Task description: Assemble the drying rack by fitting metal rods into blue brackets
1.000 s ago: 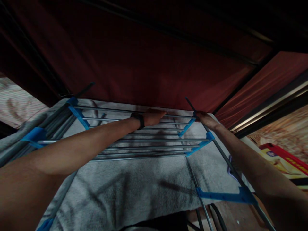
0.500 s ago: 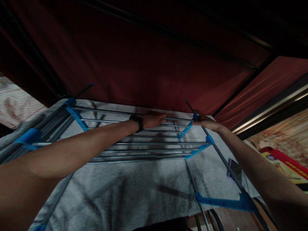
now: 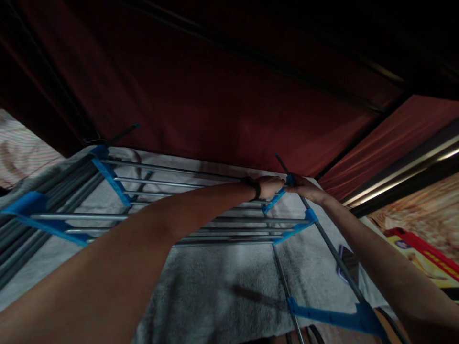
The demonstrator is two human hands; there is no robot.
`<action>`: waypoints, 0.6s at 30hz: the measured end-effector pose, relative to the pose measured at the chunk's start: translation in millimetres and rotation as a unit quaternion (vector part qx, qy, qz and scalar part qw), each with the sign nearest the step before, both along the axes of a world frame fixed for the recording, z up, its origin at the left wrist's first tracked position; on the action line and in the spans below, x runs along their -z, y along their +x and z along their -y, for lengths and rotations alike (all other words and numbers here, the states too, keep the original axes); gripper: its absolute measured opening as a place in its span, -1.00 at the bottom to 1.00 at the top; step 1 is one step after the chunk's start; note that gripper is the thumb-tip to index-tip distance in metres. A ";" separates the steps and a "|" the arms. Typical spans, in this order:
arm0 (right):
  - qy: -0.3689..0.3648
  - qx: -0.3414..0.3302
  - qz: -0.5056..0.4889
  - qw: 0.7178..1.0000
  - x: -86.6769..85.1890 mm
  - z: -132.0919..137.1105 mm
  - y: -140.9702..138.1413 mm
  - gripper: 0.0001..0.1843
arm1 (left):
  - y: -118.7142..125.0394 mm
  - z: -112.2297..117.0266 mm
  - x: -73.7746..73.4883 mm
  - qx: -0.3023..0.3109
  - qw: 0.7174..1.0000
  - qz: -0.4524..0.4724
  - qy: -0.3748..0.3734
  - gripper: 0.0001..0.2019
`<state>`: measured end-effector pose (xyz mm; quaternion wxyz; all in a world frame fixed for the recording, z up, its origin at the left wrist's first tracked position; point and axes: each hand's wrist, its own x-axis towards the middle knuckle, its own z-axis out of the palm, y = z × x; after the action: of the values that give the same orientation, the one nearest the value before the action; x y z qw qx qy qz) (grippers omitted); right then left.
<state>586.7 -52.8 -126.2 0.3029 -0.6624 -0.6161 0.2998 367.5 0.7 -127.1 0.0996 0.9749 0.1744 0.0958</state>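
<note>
In the head view, the metal rack (image 3: 255,220) reaches under the left hand (image 3: 271,187), curled beside the far-right blue joint (image 3: 289,180); whether it grips, I cannot tell. The right hand (image 3: 307,189) clasps that joint, fingers partly hidden. The left forearm covers middle rails; the frame's edge cuts off left-hand poles.

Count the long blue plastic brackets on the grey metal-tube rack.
5 visible: far-left blue plastic bracket, near-left bracket, far-right bracket, near-right bracket, lower-right bracket. The left arm may hide others.
</note>
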 end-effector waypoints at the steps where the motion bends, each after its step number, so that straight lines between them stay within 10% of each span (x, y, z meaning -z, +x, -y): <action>1: 0.000 0.000 -0.008 1.000 0.4 0.4 0.0 -0.44 | 10.4 2.0 -1.3 -0.012 1.000 -0.003 -0.014 -0.65; 18: 0.006 -0.003 -0.106 0.994 7.4 6.6 -6.1 -0.42 | 33.1 -5.0 -3.3 -0.104 0.990 0.002 -0.093 -0.70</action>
<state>580.6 -59.4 -133.6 0.3697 -0.6234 -0.5844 0.3649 400.6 5.7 -123.8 0.1797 0.9379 0.2824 0.0913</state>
